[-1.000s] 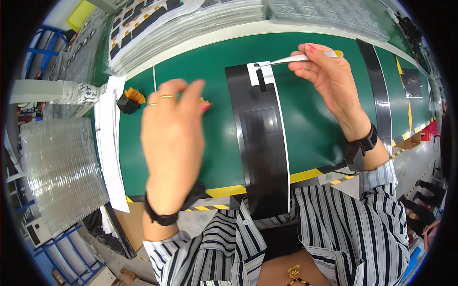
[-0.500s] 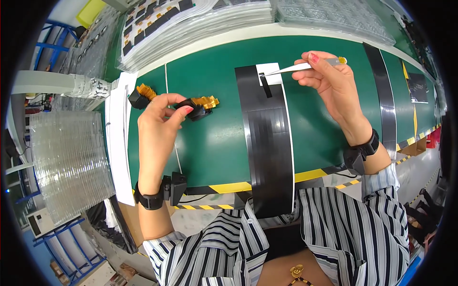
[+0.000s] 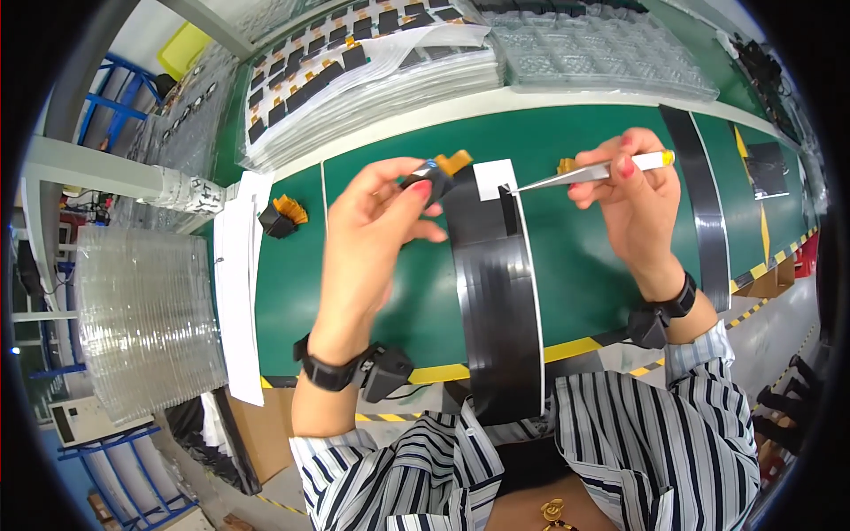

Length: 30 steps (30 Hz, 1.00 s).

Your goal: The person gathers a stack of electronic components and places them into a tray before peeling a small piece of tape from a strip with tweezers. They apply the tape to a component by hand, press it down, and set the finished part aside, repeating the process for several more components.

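Note:
My left hand (image 3: 376,226) pinches a small black flat part (image 3: 436,183) with a gold flexible tail. It is held over the upper left edge of a long black strip (image 3: 498,310). My right hand (image 3: 639,199) grips metal tweezers (image 3: 575,177) with a yellow end. Their tips touch or nearly touch the top of a narrow black tape piece (image 3: 509,212) at the strip's right edge. A white square (image 3: 492,180) lies at the strip's far end. Behind the right fingers a bit of gold (image 3: 567,165) shows, mostly hidden.
A black stack with gold tails (image 3: 283,217) rests at the left of the green mat (image 3: 398,305). Beyond are stacked clear trays (image 3: 372,111) carrying black parts, and other clear trays (image 3: 602,57). White sheets (image 3: 237,292) line the left edge; another black strip (image 3: 704,212) lies right.
My left hand has moved right, bringing a black part with a gold tail up beside the white square. The tweezers stay near the narrow tape piece. The whole view has shifted slightly.

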### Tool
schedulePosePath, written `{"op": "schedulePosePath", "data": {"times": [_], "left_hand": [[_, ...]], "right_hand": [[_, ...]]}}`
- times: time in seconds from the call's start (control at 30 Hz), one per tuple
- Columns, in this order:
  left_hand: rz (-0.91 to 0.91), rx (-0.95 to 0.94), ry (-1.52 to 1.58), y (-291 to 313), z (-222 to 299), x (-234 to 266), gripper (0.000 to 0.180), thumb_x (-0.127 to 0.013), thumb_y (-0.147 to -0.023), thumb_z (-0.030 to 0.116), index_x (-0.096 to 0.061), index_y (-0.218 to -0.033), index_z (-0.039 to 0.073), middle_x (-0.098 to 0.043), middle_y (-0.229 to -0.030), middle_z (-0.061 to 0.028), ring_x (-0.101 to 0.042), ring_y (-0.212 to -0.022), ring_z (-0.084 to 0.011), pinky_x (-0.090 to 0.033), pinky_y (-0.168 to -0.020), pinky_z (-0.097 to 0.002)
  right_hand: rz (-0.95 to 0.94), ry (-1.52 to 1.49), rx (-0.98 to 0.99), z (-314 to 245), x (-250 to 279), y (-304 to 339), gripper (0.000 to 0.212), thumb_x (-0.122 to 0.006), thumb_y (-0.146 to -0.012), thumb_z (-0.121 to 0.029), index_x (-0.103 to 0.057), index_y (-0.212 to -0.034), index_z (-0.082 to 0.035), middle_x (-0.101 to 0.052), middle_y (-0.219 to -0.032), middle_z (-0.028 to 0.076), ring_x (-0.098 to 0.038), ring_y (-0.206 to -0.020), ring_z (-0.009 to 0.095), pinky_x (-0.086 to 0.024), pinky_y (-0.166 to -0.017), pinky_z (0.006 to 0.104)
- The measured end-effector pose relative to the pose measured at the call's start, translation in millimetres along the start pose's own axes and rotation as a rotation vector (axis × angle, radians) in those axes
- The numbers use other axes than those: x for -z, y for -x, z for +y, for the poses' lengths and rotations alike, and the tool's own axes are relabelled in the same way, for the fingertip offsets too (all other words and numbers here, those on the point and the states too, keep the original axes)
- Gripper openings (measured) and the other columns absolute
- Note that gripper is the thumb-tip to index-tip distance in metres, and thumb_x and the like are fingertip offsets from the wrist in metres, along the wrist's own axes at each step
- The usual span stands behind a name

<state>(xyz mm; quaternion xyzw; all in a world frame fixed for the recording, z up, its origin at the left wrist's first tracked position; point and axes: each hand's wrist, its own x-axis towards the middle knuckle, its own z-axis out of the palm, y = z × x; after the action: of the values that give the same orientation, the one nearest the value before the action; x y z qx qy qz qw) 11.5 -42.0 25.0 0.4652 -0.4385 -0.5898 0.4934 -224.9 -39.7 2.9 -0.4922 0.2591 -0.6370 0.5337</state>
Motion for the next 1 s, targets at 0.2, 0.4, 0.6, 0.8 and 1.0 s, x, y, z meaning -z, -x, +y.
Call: {"op": "schedulePosePath", "data": {"times": [0.2,0.4,0.6,0.8,1.0], "left_hand": [[-0.046,0.018,0.118,-17.3,-30.4,-11.2,0.019,-0.054,-0.082,0.001,-0.056,-0.101,-0.001,-0.054,-0.076,-0.0025,-0.055,-0.065,-0.0104,-0.05,-0.058,-0.0235],[-0.056,0.025,0.102,-12.6,-36.6,-10.3,0.02,-0.055,-0.081,0.0,-0.057,-0.101,-0.001,-0.054,-0.076,-0.0026,-0.055,-0.065,-0.0098,-0.049,-0.058,-0.0229],[-0.089,0.055,0.061,-8.9,-38.2,-15.2,0.02,-0.054,-0.082,0.0,-0.057,-0.102,0.0,-0.051,-0.074,-0.0013,-0.055,-0.064,-0.0115,-0.046,-0.058,-0.0246],[-0.112,0.076,0.077,-7.5,-39.0,-16.4,0.02,-0.054,-0.082,0.001,-0.057,-0.102,0.0,-0.052,-0.075,-0.0016,-0.055,-0.065,-0.011,-0.047,-0.059,-0.0244],[-0.129,0.087,0.058,-7.9,-41.1,-14.7,0.021,-0.055,-0.083,0.002,-0.057,-0.103,0.0,-0.053,-0.077,-0.0021,-0.055,-0.066,-0.0104,-0.048,-0.06,-0.0239]], "right_hand": [[-0.044,0.104,0.077,8.9,0.9,4.2,0.013,-0.05,-0.087,-0.01,-0.042,-0.094,-0.003,-0.058,-0.09,0.023,-0.063,-0.068,0.028,-0.055,-0.055,0.0321],[-0.029,0.11,0.001,13.8,2.2,3.6,0.012,-0.049,-0.087,-0.009,-0.042,-0.095,-0.002,-0.058,-0.092,0.023,-0.063,-0.07,0.029,-0.055,-0.058,0.0327],[-0.013,0.134,-0.003,19.6,4.5,1.6,0.011,-0.047,-0.088,-0.007,-0.043,-0.096,-0.002,-0.057,-0.094,0.024,-0.063,-0.073,0.029,-0.054,-0.063,0.0332],[0.022,0.113,-0.021,20.0,5.5,1.8,0.012,-0.048,-0.088,-0.006,-0.043,-0.096,0.0,-0.057,-0.095,0.025,-0.063,-0.074,0.029,-0.054,-0.064,0.0334],[0.04,0.082,-0.011,21.2,5.6,0.1,0.013,-0.051,-0.086,-0.005,-0.045,-0.095,0.002,-0.058,-0.093,0.025,-0.064,-0.075,0.029,-0.055,-0.064,0.0334]]}}
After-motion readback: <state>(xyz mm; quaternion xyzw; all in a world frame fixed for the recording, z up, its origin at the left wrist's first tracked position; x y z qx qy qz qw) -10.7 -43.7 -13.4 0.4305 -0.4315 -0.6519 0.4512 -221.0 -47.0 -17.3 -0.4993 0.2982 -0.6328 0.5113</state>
